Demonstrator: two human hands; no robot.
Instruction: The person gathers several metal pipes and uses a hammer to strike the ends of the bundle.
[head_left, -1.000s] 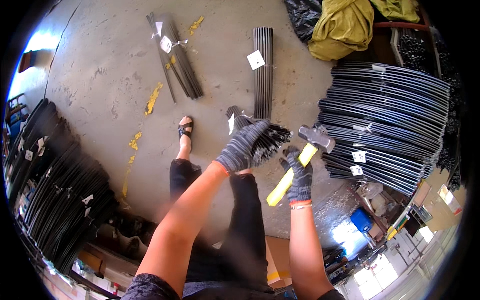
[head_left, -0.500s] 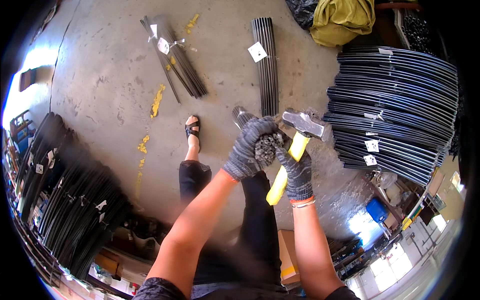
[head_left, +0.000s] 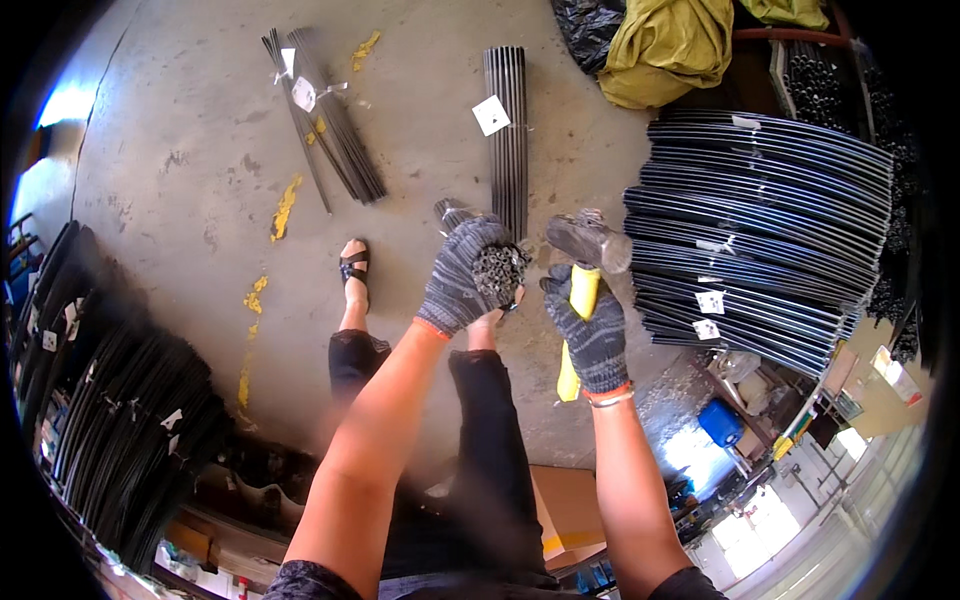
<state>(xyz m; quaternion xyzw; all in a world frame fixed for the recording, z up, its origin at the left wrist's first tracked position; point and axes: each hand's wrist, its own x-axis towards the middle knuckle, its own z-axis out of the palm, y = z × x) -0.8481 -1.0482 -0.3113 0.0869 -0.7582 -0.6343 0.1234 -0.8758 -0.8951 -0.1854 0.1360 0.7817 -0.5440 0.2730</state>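
My left hand (head_left: 452, 285), in a grey knitted glove, is wrapped round a bundle of thin dark metal tubes (head_left: 500, 272). The tubes' cut ends face up toward me, and the bundle slants away beneath the hand. To its right, my gloved right hand (head_left: 594, 345) is closed on the yellow handle of a hammer (head_left: 586, 240). The steel hammer head, slightly blurred, sits above that hand and apart from the tube ends. Just beyond the hands, a tagged tube bundle (head_left: 508, 150) lies on the floor.
Another tagged bundle (head_left: 340, 130) lies farther left. A large stack of dark tubes (head_left: 760, 230) stands close on the right, with yellow sacking (head_left: 668, 50) behind it. More dark tubes (head_left: 140, 420) fill the lower left. A cardboard box (head_left: 565, 510) sits near my legs.
The hammer and my right hand have drawn away from the tube ends, opening a gap, and the hammer head has turned. My left hand keeps its grip. The whole view has shifted slightly.
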